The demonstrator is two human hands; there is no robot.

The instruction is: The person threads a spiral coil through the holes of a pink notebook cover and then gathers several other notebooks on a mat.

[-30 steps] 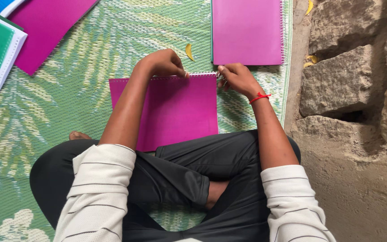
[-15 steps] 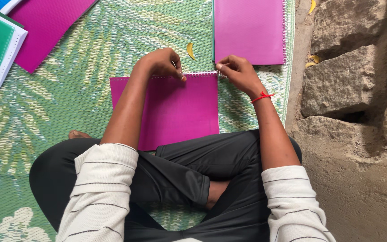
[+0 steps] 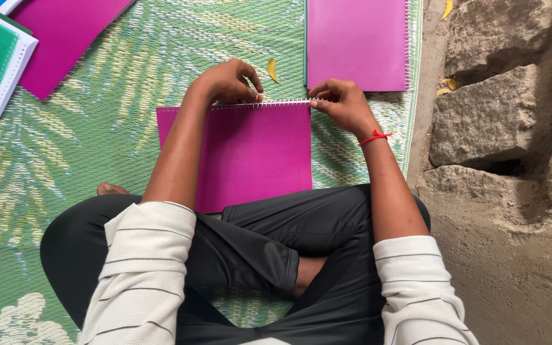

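No packages, labels, signs or screens show anywhere in view.

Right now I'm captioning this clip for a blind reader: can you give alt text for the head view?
Seated cross-legged on a green woven mat, a person pinches a white wire spiral along the far edge of a magenta notebook with the left hand and right hand. Another spiral-bound magenta notebook lies beyond, beside a stone wall.
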